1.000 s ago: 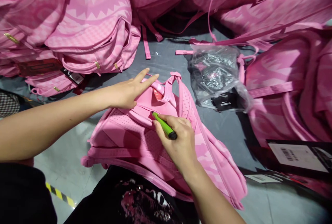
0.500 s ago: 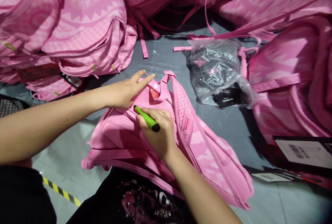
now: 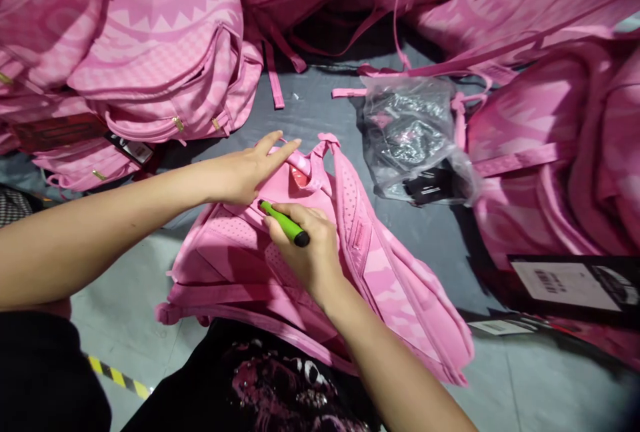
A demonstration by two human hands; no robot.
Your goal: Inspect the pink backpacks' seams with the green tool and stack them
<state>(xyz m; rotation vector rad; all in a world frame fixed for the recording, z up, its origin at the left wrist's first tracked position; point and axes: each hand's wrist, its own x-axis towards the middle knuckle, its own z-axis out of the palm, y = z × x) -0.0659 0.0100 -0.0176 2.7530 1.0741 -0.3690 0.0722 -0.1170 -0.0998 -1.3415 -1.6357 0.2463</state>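
A pink backpack (image 3: 400, 299) lies across the table edge and against my body, its back panel and straps turned up. My left hand (image 3: 245, 175) rests on its upper part, fingers stretched out and lying on the fabric. In my right hand (image 3: 313, 245) is a green marker (image 3: 285, 223) with a black end, pinched between thumb and fingers. Its dark tip points at the pink fabric just below my left hand; whether it touches cannot be made out. A small red patch (image 3: 300, 177) shows under a fold by the top loop.
Pink patterned backpacks stand at the left (image 3: 170, 39) and right (image 3: 530, 145). A clear plastic bag (image 3: 415, 139) with dark contents lies on the grey table (image 3: 310, 105). Tags with barcodes (image 3: 565, 285) hang at the right. Yellow-black tape (image 3: 117, 377) marks the floor.
The view has shifted slightly, so the surrounding bags sit a little further left. The marker and both hands keep nearly the same place on the backpack.
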